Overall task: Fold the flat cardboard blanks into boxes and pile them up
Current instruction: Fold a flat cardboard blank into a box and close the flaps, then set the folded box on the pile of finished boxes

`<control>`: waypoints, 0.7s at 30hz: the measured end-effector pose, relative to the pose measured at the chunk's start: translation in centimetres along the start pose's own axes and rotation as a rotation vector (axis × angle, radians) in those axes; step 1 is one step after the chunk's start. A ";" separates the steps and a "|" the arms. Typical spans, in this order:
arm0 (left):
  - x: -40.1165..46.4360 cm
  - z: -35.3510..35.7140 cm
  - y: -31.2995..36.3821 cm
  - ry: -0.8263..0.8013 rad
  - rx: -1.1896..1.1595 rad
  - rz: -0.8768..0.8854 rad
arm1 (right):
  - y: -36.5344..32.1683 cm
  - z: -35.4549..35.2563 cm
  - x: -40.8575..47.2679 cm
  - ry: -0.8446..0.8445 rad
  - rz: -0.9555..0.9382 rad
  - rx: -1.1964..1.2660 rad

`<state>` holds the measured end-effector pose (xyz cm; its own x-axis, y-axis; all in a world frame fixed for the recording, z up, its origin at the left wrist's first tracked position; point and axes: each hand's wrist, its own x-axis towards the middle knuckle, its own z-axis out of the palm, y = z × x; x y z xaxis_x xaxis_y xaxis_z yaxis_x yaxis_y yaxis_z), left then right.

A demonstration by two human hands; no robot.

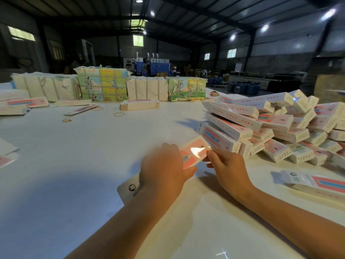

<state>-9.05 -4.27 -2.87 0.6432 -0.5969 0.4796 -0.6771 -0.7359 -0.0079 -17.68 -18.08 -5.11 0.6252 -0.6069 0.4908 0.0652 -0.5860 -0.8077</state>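
Currently a pink-printed blank (194,153) is being gripped by the left hand (162,169) while the right hand's (226,165) fingertips are pinching its right end, best squared before being piled on the folded boxes (270,126) at right.

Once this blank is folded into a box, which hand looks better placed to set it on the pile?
Probably the right hand. It pinches the far end of the blank, the end nearest the pile of folded boxes on the right. The left hand grips the blank's middle, on the side away from the pile.
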 end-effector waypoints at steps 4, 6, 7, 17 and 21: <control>0.2 -0.2 0.0 0.036 -0.081 0.023 | -0.7 -0.3 1.0 0.021 0.151 0.414; 0.1 -0.1 0.0 0.025 -0.073 0.061 | -0.8 -0.6 1.3 -0.031 0.240 0.508; 0.1 0.0 -0.1 0.029 -0.056 0.081 | -0.8 -0.8 1.3 -0.057 0.268 0.524; 0.1 0.4 0.0 0.087 -0.017 0.147 | -0.6 -0.9 0.3 0.055 -0.062 0.050; 0.3 0.3 0.1 0.083 -0.032 0.094 | -1.0 -0.2 -0.5 0.015 -0.169 -0.061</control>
<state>-8.85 -4.64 -3.05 0.5454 -0.6333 0.5490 -0.7450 -0.6665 -0.0289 -18.21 -17.30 -4.45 0.5975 -0.5046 0.6232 0.1209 -0.7116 -0.6921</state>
